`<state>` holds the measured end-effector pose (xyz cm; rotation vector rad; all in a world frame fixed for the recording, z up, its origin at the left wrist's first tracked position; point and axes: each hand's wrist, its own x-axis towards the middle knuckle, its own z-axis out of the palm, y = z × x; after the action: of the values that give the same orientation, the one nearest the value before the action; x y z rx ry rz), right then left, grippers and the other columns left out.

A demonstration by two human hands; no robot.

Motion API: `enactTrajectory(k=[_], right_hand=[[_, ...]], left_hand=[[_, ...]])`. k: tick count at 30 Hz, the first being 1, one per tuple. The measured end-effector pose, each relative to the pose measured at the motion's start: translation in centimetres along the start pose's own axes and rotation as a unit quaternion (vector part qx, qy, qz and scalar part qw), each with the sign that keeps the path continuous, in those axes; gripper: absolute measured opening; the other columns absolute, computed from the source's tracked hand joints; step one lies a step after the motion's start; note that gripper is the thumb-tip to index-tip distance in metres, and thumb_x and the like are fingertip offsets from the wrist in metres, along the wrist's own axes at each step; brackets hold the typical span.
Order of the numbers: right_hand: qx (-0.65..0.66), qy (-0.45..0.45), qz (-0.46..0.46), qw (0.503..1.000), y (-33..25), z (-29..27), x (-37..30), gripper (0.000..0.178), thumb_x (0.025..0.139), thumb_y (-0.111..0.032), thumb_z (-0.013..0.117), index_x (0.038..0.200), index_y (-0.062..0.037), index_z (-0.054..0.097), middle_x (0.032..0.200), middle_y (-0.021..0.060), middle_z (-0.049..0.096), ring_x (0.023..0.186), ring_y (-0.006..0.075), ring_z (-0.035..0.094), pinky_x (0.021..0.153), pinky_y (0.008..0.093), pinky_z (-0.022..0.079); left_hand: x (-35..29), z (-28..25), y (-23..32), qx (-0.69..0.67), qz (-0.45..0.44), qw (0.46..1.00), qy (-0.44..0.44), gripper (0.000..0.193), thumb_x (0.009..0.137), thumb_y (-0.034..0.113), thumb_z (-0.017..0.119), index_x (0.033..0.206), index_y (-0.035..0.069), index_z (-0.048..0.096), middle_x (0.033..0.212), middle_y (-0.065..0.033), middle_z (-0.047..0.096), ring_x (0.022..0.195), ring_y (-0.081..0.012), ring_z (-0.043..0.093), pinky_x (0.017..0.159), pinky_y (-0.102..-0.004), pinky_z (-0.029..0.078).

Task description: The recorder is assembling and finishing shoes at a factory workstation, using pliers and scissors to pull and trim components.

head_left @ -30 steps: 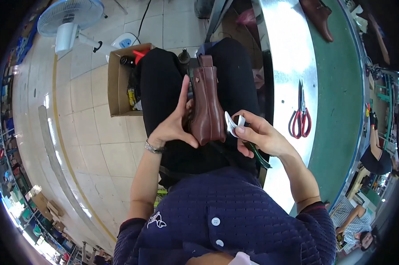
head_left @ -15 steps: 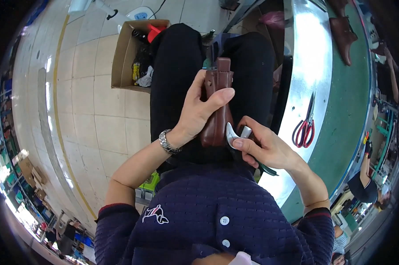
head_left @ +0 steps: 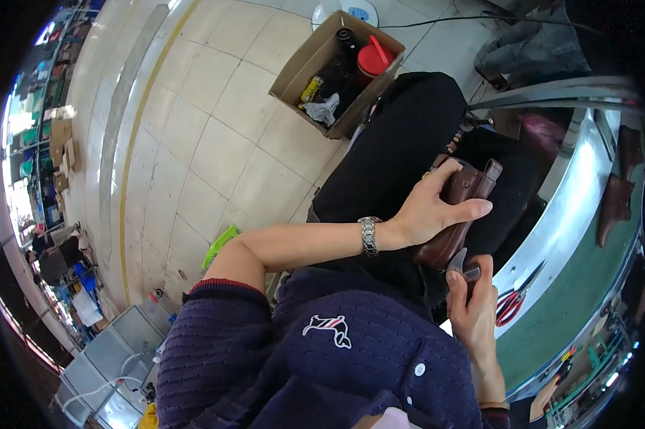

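A brown leather boot (head_left: 444,248) lies slanted over my lap, its strap end pointing away from me. My left hand (head_left: 424,212) is wrapped round its upper part, thumb across the leather. Close to the boot's near end, my right hand (head_left: 472,307) is closed on metal pincers (head_left: 457,260) with a curved jaw. The jaw is at the leather; whether it grips any is unclear. My fingers hide the handles of the pincers.
Red-handled scissors (head_left: 509,306) lie on the bench (head_left: 544,343) at my right, near its metal edge strip (head_left: 569,171). Brown boots (head_left: 614,211) stand farther along it. A cardboard box (head_left: 286,82) with a red container (head_left: 374,58) sits on the floor ahead.
My view has swung left, so the lap, boot and bench appear farther right and tilted. Both hands keep their holds, and the pincers stay by the boot's near end.
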<state>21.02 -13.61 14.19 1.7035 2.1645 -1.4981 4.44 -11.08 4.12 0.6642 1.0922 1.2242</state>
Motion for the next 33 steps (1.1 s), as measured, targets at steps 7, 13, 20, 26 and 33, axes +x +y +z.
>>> enactTrajectory(k=[7, 13, 20, 26, 33], right_hand=[[-0.079, 0.074, -0.059, 0.992, -0.4, 0.7, 0.9, 0.036, 0.092, -0.025, 0.064, 0.112, -0.0049, 0.042, 0.076, 0.0192, 0.069, 0.063, 0.0390, 0.067, 0.052, 0.0430, 0.052], [0.230, -0.091, 0.005, 0.969, 1.7, -0.7, 2.7, 0.031, 0.097, -0.033, 0.058, 0.107, -0.0054, 0.048, 0.063, 0.0079, 0.061, 0.050, 0.0163, 0.061, 0.048, 0.0249, 0.044], [0.349, -0.184, 0.036, 0.918, 3.3, -1.5, 3.3, 0.039, 0.099, -0.042, 0.053, 0.108, -0.0046, 0.048, 0.054, 0.0002, 0.051, 0.043, 0.0097, 0.051, 0.044, 0.0233, 0.041], [0.220, -0.223, 0.076, 0.947, 1.6, -3.5, 2.8, 0.046, 0.098, -0.044, 0.054, 0.113, -0.0005, 0.048, 0.053, 0.0041, 0.054, 0.043, 0.0135, 0.054, 0.044, 0.0249, 0.041], [-0.012, -0.169, -0.018, 0.985, 0.2, -4.5, 3.0, 0.044, 0.098, -0.041, 0.054, 0.112, 0.0006, 0.049, 0.053, 0.0097, 0.055, 0.044, 0.0194, 0.056, 0.047, 0.0307, 0.043]], left_hand=[[1.4, -1.5, 1.6, 0.014, -0.028, 0.999, -0.038, 0.048, 0.083, 0.041, 0.075, 0.109, 0.007, 0.053, 0.094, -0.0009, 0.055, 0.082, -0.0089, 0.052, 0.075, -0.0258, 0.046], [2.1, -2.0, 1.7, -0.043, -0.072, 0.993, -0.078, 0.048, 0.088, 0.044, 0.069, 0.113, 0.006, 0.053, 0.097, -0.0016, 0.054, 0.086, -0.0075, 0.052, 0.076, -0.0237, 0.045], [1.4, -1.0, 1.2, -0.040, -0.073, 0.994, -0.076, 0.051, 0.091, 0.049, 0.063, 0.116, 0.006, 0.053, 0.095, -0.0012, 0.055, 0.081, -0.0061, 0.053, 0.071, -0.0214, 0.045], [-0.3, 0.0, 0.5, -0.003, -0.026, 0.999, -0.045, 0.044, 0.094, 0.046, 0.061, 0.111, 0.006, 0.053, 0.088, 0.0004, 0.053, 0.076, -0.0053, 0.049, 0.068, -0.0213, 0.043], [-0.6, 0.1, 0.9, 0.000, -0.047, 0.998, -0.035, 0.043, 0.093, 0.047, 0.061, 0.105, 0.007, 0.051, 0.085, 0.0010, 0.051, 0.073, -0.0056, 0.048, 0.067, -0.0217, 0.042]])
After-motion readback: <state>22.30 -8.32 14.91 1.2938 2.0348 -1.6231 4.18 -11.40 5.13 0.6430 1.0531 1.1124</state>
